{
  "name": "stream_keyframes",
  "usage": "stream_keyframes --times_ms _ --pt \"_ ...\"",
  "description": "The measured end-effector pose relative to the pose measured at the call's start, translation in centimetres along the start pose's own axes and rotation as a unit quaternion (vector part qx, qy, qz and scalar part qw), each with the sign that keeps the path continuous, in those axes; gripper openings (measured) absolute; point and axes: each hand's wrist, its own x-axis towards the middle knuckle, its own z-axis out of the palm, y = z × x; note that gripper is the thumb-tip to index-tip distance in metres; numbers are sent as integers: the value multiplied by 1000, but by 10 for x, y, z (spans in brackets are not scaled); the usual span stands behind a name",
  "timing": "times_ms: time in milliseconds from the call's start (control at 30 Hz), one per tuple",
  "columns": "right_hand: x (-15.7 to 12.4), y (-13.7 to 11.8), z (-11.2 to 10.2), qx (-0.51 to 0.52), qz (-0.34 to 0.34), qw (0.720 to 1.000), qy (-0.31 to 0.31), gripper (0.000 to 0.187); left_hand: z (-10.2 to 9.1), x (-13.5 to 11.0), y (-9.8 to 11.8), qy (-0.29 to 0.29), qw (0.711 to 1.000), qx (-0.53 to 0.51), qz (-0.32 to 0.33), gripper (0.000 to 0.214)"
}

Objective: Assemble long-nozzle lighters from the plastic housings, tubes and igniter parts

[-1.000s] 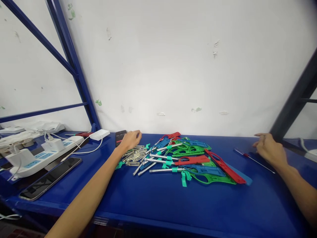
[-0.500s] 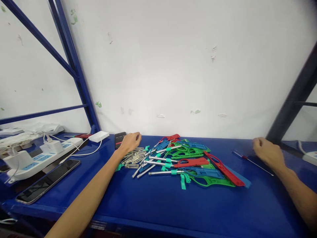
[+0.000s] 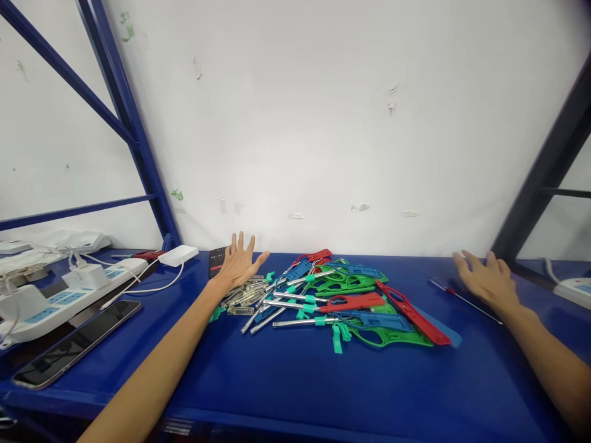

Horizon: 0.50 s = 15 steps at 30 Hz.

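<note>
My left hand (image 3: 236,264) is spread open, empty, beside a black phone (image 3: 217,261) and just behind a heap of clear plastic pieces (image 3: 247,294). Fingers apart, my right hand (image 3: 487,280) also holds nothing and is near a thin screwdriver (image 3: 464,300) with a clear handle. Between the hands lies a pile of long-necked gas lighter parts: a red handle shell (image 3: 413,312), a blue shell (image 3: 376,320), a green shell (image 3: 346,283) and metal tubes (image 3: 302,322) with teal pieces (image 3: 337,338) on or near them. Whether either hand touches the table is unclear.
On the left are a white power strip (image 3: 74,301) with chargers and cables, a large phone (image 3: 76,344), a white box (image 3: 178,255) and a red-handled tool (image 3: 146,255). Blue rack posts (image 3: 138,135) rise before a white wall (image 3: 295,123). Another white strip (image 3: 574,291) sits far right.
Both hands have gone from curled to open with fingers spread. The camera view has shifted slightly; the lighter parts and the screwdriver lie as before.
</note>
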Motion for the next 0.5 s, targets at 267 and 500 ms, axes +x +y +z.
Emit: stream_keyframes --times_ms 267,500 --pt "-7 -5 4 -6 63 998 10 53 0 0 5 -24 999 29 -34 50" --pt "-1 -2 8 0 68 997 -21 52 -1 -1 7 -28 998 39 -39 50"
